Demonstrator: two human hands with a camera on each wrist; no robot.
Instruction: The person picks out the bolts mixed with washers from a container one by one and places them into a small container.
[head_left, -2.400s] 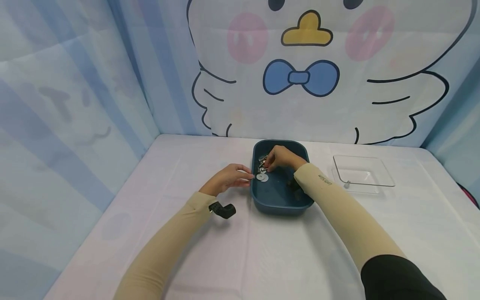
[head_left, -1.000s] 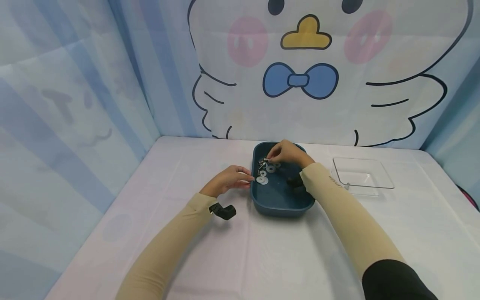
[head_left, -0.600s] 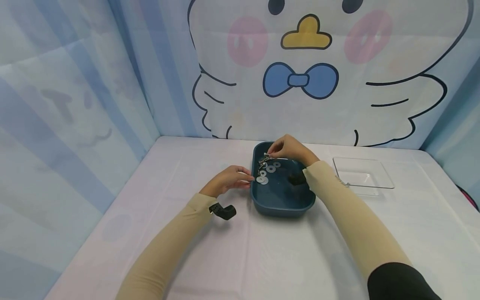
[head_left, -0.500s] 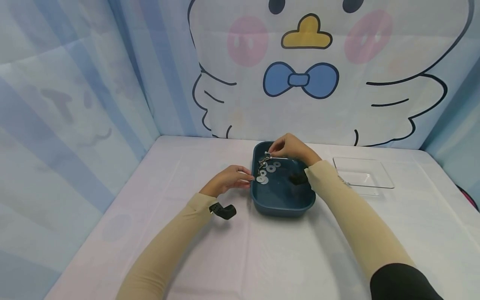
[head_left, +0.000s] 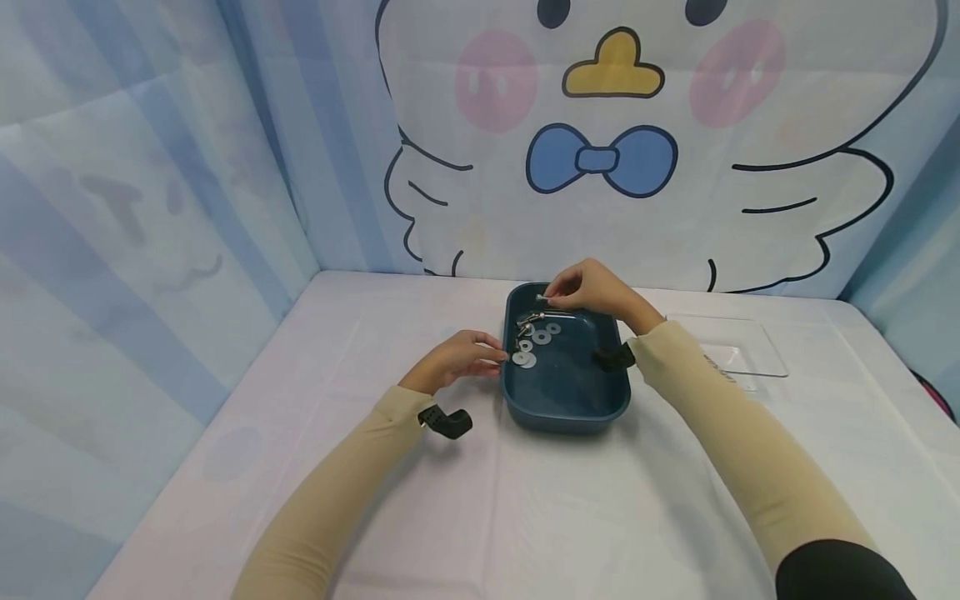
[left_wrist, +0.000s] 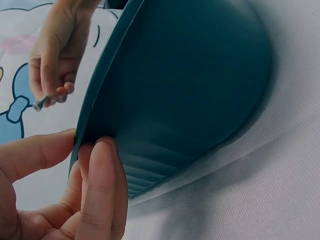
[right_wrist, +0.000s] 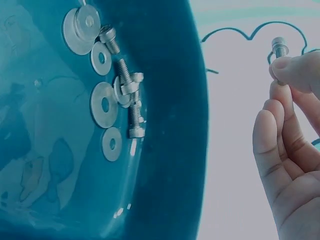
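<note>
My left hand (head_left: 459, 358) pinches the left rim of a dark teal plastic tub (head_left: 566, 408), thumb and fingers on either side of the wall in the left wrist view. Raised at the tub's far end, my right hand (head_left: 592, 290) pinches a silver socket-head bolt (right_wrist: 280, 46) between thumb and fingertips, its head pointing up in the right wrist view. Inside the tub, along the left wall, lie several flat washers (right_wrist: 104, 116) of different sizes. Several more bolts (right_wrist: 134, 120) lie among them, some overlapping.
A clear plastic box (head_left: 757, 354) stands to the right of the tub, partly hidden behind my right forearm. White cloth covers the table (head_left: 525, 508). A printed cartoon curtain (head_left: 480, 200) hangs just behind the table's back edge.
My right hand has moved from the washers and bolts up toward the tub's far end and to the right, lifting a bolt out. My left hand stays at the rim.
</note>
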